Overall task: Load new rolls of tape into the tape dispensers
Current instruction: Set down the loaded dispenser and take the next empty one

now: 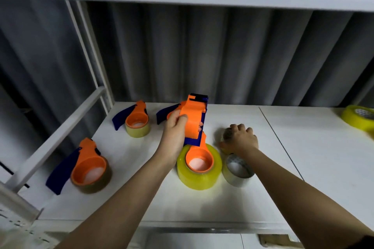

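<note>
1. Left hand (175,125), centre frame, gripping an orange-and-blue tape dispenser (194,120) raised above the white surface (303,157).
2. Right hand (239,139), just right of centre, fingers curled over a small tape roll (227,134) on the surface.
3. Below, loaded yellow roll (199,170) beside a clear roll (238,171).
4. At left, two more loaded dispensers (89,166), (136,121).
5. Far right edge, another yellow roll (359,116).

The right hand (239,139) hides most of a small tape roll (226,134); the yellow tape roll (357,116) is cut off at the right edge.
</note>
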Motion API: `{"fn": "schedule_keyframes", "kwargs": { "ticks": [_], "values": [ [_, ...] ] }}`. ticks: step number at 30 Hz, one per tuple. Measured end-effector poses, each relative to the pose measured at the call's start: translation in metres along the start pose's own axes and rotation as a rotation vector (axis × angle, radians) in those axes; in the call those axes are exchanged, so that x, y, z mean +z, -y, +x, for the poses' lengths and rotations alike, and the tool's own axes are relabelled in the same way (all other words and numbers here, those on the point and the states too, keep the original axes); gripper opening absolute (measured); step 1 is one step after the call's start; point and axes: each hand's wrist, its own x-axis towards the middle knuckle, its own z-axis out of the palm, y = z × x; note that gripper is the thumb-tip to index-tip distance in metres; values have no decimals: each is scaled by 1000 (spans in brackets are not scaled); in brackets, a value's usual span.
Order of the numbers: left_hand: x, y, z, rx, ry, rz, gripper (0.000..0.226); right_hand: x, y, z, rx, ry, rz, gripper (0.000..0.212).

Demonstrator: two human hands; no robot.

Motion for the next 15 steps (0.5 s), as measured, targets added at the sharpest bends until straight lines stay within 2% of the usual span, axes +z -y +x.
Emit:
{"fn": "schedule_keyframes", "kwargs": {
  "ticks": [4, 7, 9, 11, 15],
  "values": [
    [-2, 0, 0, 14, -10, -7, 29, 3, 0, 1, 11, 4, 4, 78],
    [-6, -7, -8, 38, -41, -6, 16, 6, 2, 0, 35, 24, 38, 79],
    [-11, -15, -16, 50, -54, -18, 16, 8, 4, -3, 63, 35, 87, 80],
    [-17, -21, -21, 53, -94, 10, 16, 10, 6, -8, 86, 3, 132, 73],
    [-34, -26, -23, 3, -172, 85, 4, 18, 9, -21, 52, -55, 145, 53]
  ]
}}
